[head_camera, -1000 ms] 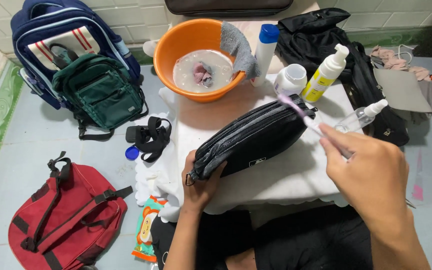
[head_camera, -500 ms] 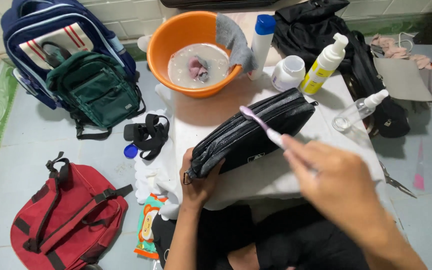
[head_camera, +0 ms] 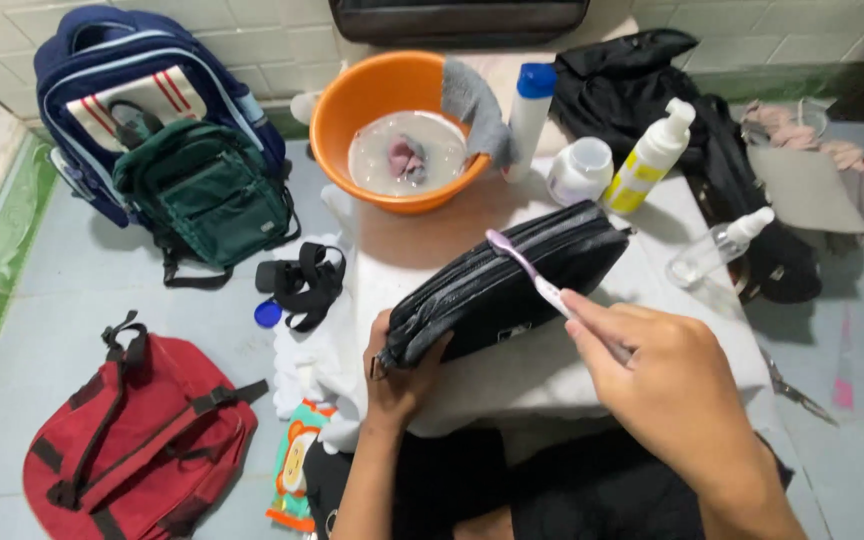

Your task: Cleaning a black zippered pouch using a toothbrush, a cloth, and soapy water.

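1. While the head view looks down on a low counter (head_camera: 552,375) draped in white cloth, the left hand (head_camera: 404,372) clamps its grip on the lower left end of a black pouch (head_camera: 507,282), fingers curled over the edge near the zipper pull.
2. Lying slantwise across the middle of the counter, the pouch has its right end raised toward the bottles and its long zipper side facing up.
3. Closed around the handle of a pink-and-white toothbrush (head_camera: 530,272), the right hand (head_camera: 664,378) has its grip shut on it; the brush head rests against the top edge of the pouch near its middle.
4. Behind the pouch stands an orange basin (head_camera: 352,110) holding cloudy water and a small pinkish cloth, with a grey rag (head_camera: 474,105) hung over its right rim.
5. Just right of the basin stand a white bottle with a blue cap (head_camera: 529,112), a small white jar (head_camera: 580,170) and a white-and-yellow pump bottle (head_camera: 649,160); a clear spray bottle (head_camera: 717,248) lies on its side near the counter's right edge.
6. On the floor to the left lie a green backpack (head_camera: 202,195) resting on a navy backpack (head_camera: 102,70), a red backpack (head_camera: 132,430) nearer the person, and a black strap (head_camera: 302,285) beside the counter.
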